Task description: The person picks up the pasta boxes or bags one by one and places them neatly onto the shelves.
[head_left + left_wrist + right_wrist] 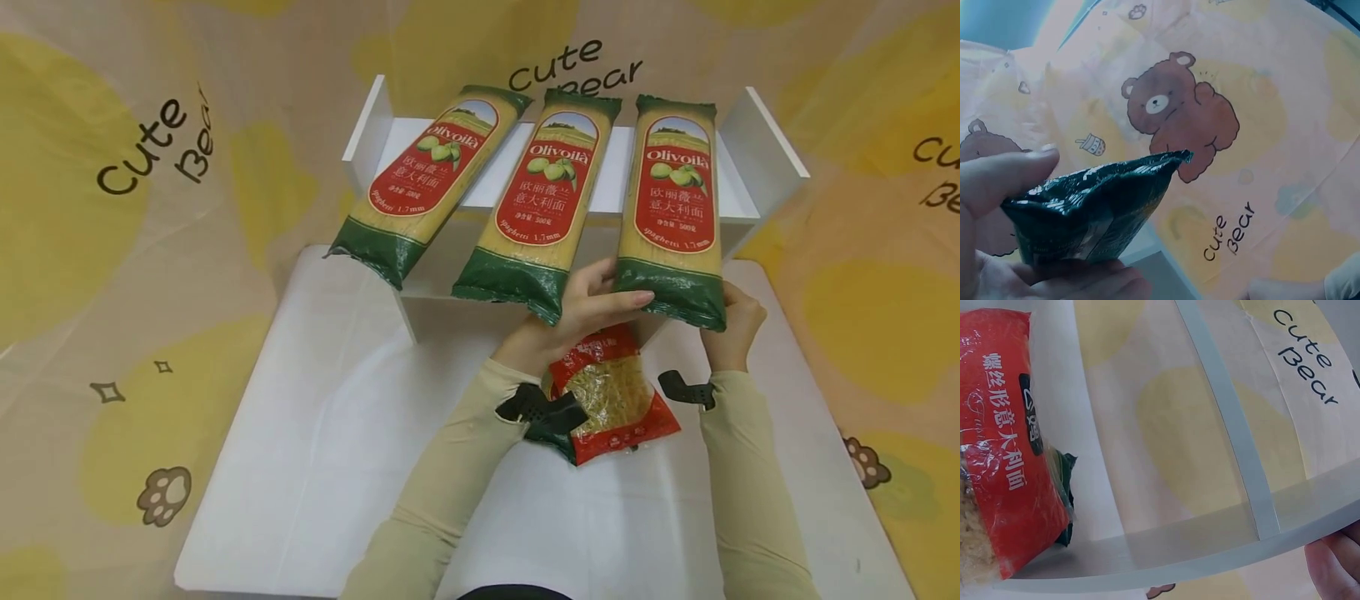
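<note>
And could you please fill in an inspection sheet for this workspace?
Surface: white table bearing a white shelf.
Job's things: left Olivoilà spaghetti pack, middle pack and right pack, lower ends past the shelf's front edge.
Clutter: red fusilli bag lower down; a green-ended pack mostly hidden behind it.
Grippers: left hand holds the right pack's lower end; right hand is at the shelf's edge, grip unclear.
Cables: dark line in the left wrist view's corner, possibly one.
Surroundings: "Cute Bear" backdrop.
</note>
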Demonstrator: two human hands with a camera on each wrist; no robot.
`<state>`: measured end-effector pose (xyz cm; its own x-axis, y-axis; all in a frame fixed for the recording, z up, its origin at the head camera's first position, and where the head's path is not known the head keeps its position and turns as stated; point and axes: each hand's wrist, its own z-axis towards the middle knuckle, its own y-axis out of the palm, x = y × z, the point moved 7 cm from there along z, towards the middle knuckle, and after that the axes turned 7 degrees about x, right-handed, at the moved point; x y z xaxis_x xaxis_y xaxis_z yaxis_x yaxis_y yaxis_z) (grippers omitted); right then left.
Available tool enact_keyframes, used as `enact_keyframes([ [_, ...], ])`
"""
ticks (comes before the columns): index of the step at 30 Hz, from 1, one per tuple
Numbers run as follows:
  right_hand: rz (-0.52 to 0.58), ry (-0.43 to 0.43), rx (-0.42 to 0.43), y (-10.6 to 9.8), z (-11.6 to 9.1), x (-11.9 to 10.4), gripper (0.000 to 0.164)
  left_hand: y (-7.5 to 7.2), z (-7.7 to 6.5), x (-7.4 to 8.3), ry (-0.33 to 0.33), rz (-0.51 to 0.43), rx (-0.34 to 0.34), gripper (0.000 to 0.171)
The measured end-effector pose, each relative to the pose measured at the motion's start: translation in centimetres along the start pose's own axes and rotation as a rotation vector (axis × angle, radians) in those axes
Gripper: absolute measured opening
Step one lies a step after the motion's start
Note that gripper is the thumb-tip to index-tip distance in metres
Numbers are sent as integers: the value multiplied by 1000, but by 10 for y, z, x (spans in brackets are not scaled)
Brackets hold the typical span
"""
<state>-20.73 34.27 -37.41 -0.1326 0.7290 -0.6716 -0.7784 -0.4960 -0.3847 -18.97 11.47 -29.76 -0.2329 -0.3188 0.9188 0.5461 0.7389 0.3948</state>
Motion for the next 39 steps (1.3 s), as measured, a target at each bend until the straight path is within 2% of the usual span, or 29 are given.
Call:
enact_keyframes([
  [5, 0, 15, -11, 0, -1, 1, 27, -2, -8, -5, 58, 148, -40, 58],
  [9, -5, 30, -15, 0, -1, 2, 28, -8, -15, -19, 43, 229, -38, 54],
  [13, -13, 37, -15, 0, -1, 3, 27, -23, -19, -38, 10, 295, 41, 39],
  [16, -14, 32, -15, 1, -1, 2, 27, -36, -21, -50, -1, 292, 99, 33],
  [20, -1, 22, -16, 1, -1, 1, 25, -52, -23, -63, 0, 296, 166, 30],
  [24, 4, 3, -12, 0, -1, 0, 25, -67, -27, -77, -29, 329, 221, 34],
  [34, 2, 14, -17, 0, 0, 0, 26, -103, -32, -123, -57, 353, 335, 30],
  [36, -5, 17, -20, 1, 0, 0, 26, -108, -32, -131, -67, 369, 358, 30],
  [39, -8, 23, -20, 1, 0, 1, 26, -116, -33, -142, -121, 400, 421, 30],
])
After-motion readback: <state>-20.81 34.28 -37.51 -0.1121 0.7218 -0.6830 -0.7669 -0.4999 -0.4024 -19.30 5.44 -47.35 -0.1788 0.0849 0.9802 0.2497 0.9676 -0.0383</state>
